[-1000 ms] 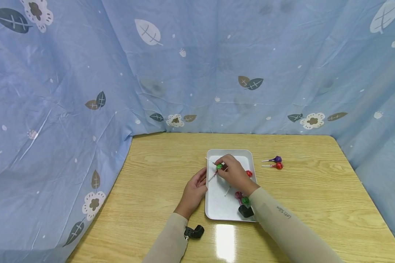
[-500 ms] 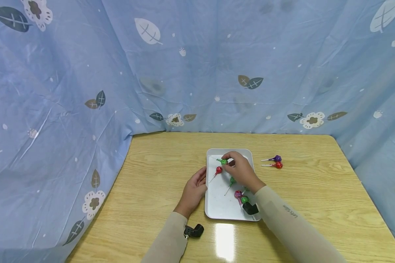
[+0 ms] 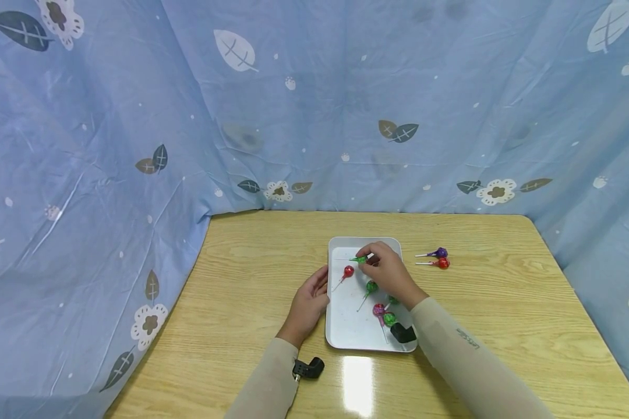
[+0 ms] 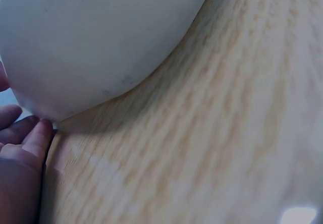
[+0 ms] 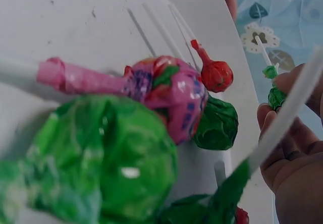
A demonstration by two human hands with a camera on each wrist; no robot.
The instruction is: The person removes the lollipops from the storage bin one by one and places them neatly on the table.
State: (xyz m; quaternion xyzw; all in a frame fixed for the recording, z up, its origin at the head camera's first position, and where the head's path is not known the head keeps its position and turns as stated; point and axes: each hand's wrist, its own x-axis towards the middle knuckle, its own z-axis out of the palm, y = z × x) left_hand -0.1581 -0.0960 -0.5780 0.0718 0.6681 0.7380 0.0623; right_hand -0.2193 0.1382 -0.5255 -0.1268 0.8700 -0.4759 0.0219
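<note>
My right hand (image 3: 390, 273) pinches a green-wrapped lollipop (image 3: 360, 260) by its head over the far part of the white tray (image 3: 346, 334); the stick points left. In the right wrist view that lollipop (image 5: 275, 97) shows between thumb and fingers. My left hand (image 3: 307, 301) rests against the tray's left side, its fingers (image 4: 36, 138) touching the wall in the left wrist view. Inside the tray lie a red lollipop (image 3: 348, 271), a green lollipop (image 3: 371, 286), a pink lollipop (image 3: 379, 309) and another green lollipop (image 3: 389, 318). My right arm hides part of the tray's right side.
A purple lollipop (image 3: 441, 253) and a red lollipop (image 3: 443, 263) lie on the wooden table (image 3: 257, 273) right of the tray, sticks pointing left. A blue patterned curtain (image 3: 314, 105) hangs behind and beside the table. Black wrist cameras (image 3: 309, 368) sit on both wrists.
My right hand has drawn right with the green lollipop, away from the red one at the tray's left, uncovering it. The lollipop's stick has turned more level. My left hand stays put.
</note>
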